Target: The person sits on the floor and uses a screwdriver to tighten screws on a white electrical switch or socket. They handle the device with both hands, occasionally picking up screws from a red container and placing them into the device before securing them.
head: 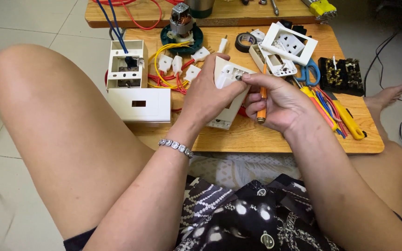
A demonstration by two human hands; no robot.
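While the left hand [205, 95] is gripping the white socket plate [226, 93] just above the wooden surface [257, 137], the right hand [275, 104], curled around an orange screwdriver [262, 104], is pinching a small screw [239, 77] against it, so seating it seems to need steady alignment.

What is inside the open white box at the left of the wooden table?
Inside the open white box, blue wires run down to a dark part in the upper compartment; a metal fitting sits lower down. Its deeper interior is shadowed. A white cover plate hides what lies below it.
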